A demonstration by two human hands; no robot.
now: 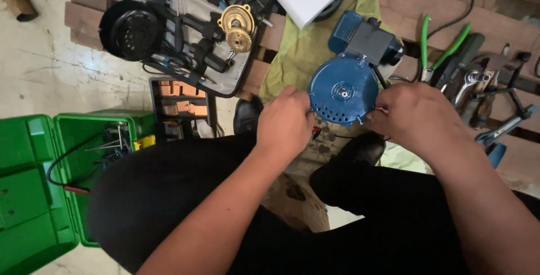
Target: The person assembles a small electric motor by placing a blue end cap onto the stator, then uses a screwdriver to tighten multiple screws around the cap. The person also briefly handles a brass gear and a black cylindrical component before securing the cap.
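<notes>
Both hands on the round blue metal motor housing (341,92), frame centre, over the olive-green cloth (292,55). Left hand (285,124) grips its rim at 9 o'clock, fingers curled. Right hand (419,118) clamps the rim at 3 o'clock. Brass gear cap (237,26) at 10 o'clock on the tool roll, green-handled pliers (439,50) at 2 o'clock, open green plastic toolbox (34,185) at 8 o'clock.

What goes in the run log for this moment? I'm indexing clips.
left hand: gripping blue motor housing edge | right hand: gripping opposite edge | housing: over green cloth | nearby: green-handled pliers, open green toolbox
</notes>
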